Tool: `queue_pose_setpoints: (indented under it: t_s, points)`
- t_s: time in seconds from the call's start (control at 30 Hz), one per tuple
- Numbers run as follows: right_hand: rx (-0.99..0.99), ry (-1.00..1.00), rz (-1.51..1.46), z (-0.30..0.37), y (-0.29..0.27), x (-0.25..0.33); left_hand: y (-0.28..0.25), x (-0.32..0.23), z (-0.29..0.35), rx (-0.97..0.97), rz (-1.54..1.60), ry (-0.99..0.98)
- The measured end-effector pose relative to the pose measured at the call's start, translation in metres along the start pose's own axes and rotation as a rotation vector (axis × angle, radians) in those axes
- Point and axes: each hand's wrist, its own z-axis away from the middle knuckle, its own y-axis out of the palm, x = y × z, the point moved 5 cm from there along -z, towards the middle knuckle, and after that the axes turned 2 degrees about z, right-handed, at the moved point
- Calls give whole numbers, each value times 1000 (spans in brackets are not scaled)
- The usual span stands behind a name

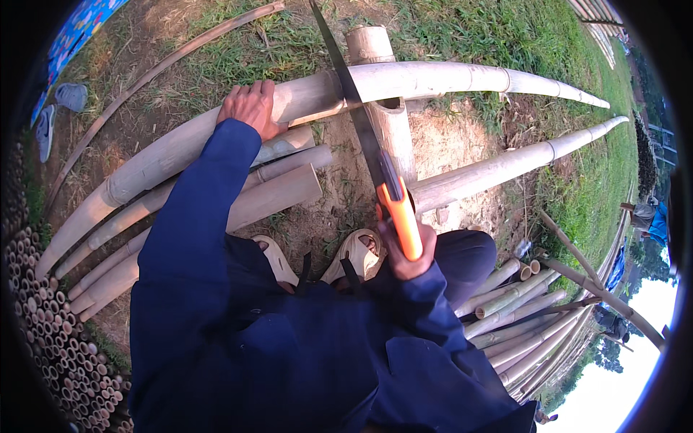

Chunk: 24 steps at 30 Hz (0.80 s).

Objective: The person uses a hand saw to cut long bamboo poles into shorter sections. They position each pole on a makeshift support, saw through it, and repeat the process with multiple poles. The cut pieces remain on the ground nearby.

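Observation:
A long, pale bamboo pole [162, 155] stretches across in front of me from the lower left to the far right. My left hand [253, 108] is closed over it, fingers wrapped round its far side. In my right hand [411, 252] is a hand saw [401, 216], gripped by its orange handle. The dark blade points away from me and lies across the pole, just right of my left hand. A thicker bamboo piece [369, 45] passes crosswise beneath the pole near the blade. How deep the saw sits in the bamboo I cannot tell.
Several cut bamboo lengths [278, 196] lie under my left arm. Another pole [505, 166] extends right from the crosswise piece. Stacked bamboo ends [68, 346] fill the lower left; more poles [520, 310] are piled right. Grey shoes [71, 97] lie far left. A person in blue [655, 224] is far right.

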Motion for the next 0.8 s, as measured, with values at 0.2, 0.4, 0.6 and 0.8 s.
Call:
queue_pose_setpoints:
  t_s: [0.2, 0.4, 0.6, 0.8]
  points:
    - [14, -3, -109, -15, 17, 4, -5, 2, 1, -25, 14, 19]
    - [76, 3, 66, 58, -27, 32, 5, 1, 7, -109, 0, 61]
    - [117, 17, -38, -78, 25, 18, -1, 4, -1, -190, 32, 83]
    - [107, 76, 131, 83, -36, 29, 7, 3, 11, -136, 3, 39]
